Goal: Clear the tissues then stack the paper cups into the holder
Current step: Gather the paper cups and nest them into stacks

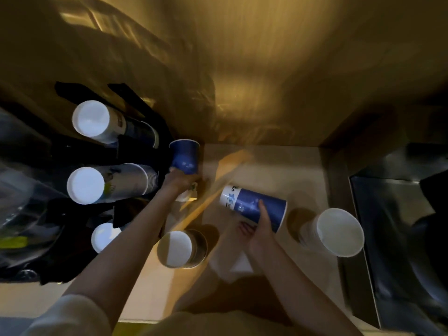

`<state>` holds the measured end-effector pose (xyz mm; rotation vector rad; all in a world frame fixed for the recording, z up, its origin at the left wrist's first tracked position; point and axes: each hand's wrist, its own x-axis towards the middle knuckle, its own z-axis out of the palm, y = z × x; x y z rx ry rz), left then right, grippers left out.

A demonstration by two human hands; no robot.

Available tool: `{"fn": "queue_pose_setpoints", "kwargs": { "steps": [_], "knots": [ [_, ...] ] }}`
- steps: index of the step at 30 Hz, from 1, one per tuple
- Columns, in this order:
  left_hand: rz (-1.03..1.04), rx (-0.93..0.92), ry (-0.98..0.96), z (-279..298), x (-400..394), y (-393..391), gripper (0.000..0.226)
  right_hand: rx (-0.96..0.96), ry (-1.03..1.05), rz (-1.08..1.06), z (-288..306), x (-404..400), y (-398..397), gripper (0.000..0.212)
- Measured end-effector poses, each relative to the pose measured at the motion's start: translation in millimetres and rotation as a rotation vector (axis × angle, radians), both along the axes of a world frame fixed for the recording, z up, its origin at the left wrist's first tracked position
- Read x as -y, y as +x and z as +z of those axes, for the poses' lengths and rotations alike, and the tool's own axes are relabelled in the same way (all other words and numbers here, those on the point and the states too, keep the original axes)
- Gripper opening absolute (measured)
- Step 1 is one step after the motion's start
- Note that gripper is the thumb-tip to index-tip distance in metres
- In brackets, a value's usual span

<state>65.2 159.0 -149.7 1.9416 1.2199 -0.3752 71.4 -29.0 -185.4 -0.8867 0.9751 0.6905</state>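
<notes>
Both hands are occupied with cups. The left hand (180, 181) is closed around the lower end of an upright blue cup (184, 156) at the back of the tabletop (278, 166), right beside the black holder (135, 151); a white printed cup (186, 194) sits under the same hand, and I cannot tell whether it is gripped too. The right hand (260, 229) is clamped on a blue stack of cups (253, 206) held on its side, mouth to the right. My judgement: the sideways hold keeps the stack's open end presented for nesting, and the left hand's position by the holder suits feeding cups into it.

Containers:
- The holder stands at the left edge. It carries three stacks with white bases facing the viewer: an upper stack (91, 118), a middle stack (86, 185) and a lower stack (104, 236) only partly seen.
- A loose stack of cups (177, 248) rests on the tabletop near the left forearm, one cup nested inside another.
- A white cup (339, 231) stands near the right edge, apparently empty.

A white tissue (238, 263) lies flat on the tabletop below the right wrist. So, judged from this, clearing is unfinished while stacking is under way. The loose cups remain outside the holder.
</notes>
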Motion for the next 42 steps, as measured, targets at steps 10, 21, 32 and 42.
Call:
{"fn": "queue_pose_setpoints", "kwargs": {
  "steps": [10,21,32,42],
  "knots": [
    [0.053,-0.013,-0.043,-17.2,-3.8,-8.0,0.075,0.006,-0.089,-0.049,-17.4,-2.4,18.0,0.064],
    [-0.013,0.371,-0.385,34.3,28.4,-4.7,0.07,0.531,-0.359,0.169,21.7,16.6,42.3,0.074],
    [-0.159,0.555,-0.212,15.9,130.3,-41.6,0.09,1.144,-0.566,0.266,124.7,79.3,39.0,0.085],
    [-0.115,0.511,-0.119,-40.5,188.2,-58.3,0.076,1.36,-0.653,0.296,143.2,124.1,-4.1,0.091]
  ]
}}
